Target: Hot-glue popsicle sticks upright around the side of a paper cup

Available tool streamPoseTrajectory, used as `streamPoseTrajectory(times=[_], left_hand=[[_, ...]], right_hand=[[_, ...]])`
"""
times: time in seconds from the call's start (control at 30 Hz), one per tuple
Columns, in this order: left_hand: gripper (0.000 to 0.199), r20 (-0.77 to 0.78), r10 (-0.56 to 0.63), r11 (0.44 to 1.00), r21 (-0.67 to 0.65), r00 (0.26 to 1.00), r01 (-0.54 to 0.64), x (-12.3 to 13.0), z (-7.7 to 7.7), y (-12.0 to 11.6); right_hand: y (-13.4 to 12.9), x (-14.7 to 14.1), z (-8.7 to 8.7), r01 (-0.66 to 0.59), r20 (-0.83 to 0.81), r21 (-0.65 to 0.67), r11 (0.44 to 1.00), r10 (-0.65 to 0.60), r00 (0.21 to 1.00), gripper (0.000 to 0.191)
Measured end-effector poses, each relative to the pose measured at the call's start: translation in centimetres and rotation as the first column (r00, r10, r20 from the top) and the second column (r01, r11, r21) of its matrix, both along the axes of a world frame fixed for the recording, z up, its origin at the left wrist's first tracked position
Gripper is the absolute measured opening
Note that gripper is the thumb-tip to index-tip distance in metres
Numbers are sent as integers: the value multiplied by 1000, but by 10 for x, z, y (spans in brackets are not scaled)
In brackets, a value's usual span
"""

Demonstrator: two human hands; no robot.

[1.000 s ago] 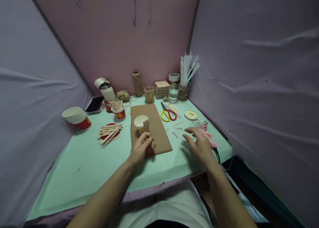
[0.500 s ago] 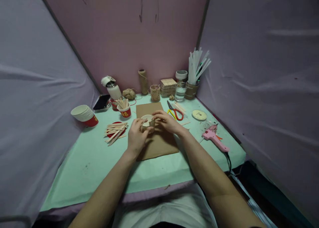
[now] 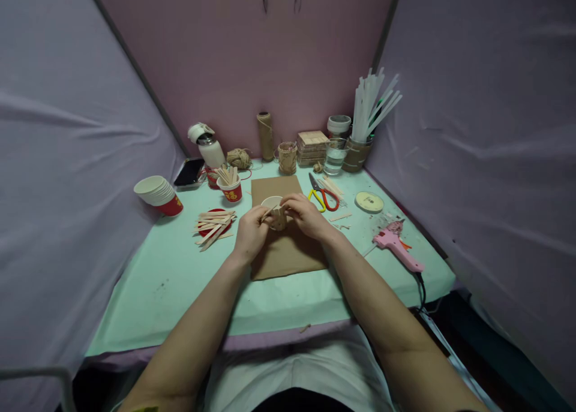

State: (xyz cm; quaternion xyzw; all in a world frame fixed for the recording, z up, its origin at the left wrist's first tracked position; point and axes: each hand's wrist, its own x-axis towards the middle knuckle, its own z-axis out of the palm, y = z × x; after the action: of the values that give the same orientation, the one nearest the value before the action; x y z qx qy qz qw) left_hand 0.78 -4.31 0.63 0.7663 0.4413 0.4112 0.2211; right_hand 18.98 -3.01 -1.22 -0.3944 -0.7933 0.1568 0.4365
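Observation:
Over a brown cardboard sheet [image 3: 292, 259], a small pale cup [image 3: 279, 222] is held between my two hands, its open rim tilted upward. Short wooden pieces seem to cover its near side. My left hand [image 3: 252, 232] is closed at the cup's left side, with what looks like a thin stick piece [image 3: 270, 210] by its fingertips. My right hand [image 3: 308, 217] pinches the rim from the right. Fingers hide parts of the cup on both sides.
Craft sticks [image 3: 215, 225] lie on a red disc at left, near a stick-filled paper cup [image 3: 230, 190] and stacked cups [image 3: 159, 195]. To the right are scissors [image 3: 324, 197], a round lid [image 3: 369, 202] and a pink glue gun [image 3: 398, 247]. A water glass [image 3: 335, 157] stands behind.
The cup has turned a little in my hands, and its front shows more. My left thumb has drawn back from its front. The whole view has shifted slightly.

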Motion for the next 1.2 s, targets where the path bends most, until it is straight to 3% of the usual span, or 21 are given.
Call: streamPoseTrajectory(times=[0.3, 0.63, 1.0, 1.13, 1.2], left_hand=[[9, 11, -11, 1000, -1, 1000, 11, 1, -3, 1], [6, 8, 31, 999, 15, 999, -31, 10, -6, 2], [14, -56, 40, 999, 20, 998, -39, 9, -7, 6], [4, -15, 22, 1000, 6, 1000, -22, 9, -5, 5], [12, 32, 5, 999, 31, 999, -6, 6, -4, 4]], right_hand=[[-7, 14, 3, -74, -99, -74, 994, 67, 993, 32], [4, 7, -7, -31, -120, -40, 999, 26, 992, 14], [5, 3, -8, 11, -92, -35, 999, -14, 996, 16], [-4, 9, 0, -5, -121, -94, 996, -7, 993, 33], [-14, 15, 5, 30, -145, -143, 989, -51, 988, 45]])
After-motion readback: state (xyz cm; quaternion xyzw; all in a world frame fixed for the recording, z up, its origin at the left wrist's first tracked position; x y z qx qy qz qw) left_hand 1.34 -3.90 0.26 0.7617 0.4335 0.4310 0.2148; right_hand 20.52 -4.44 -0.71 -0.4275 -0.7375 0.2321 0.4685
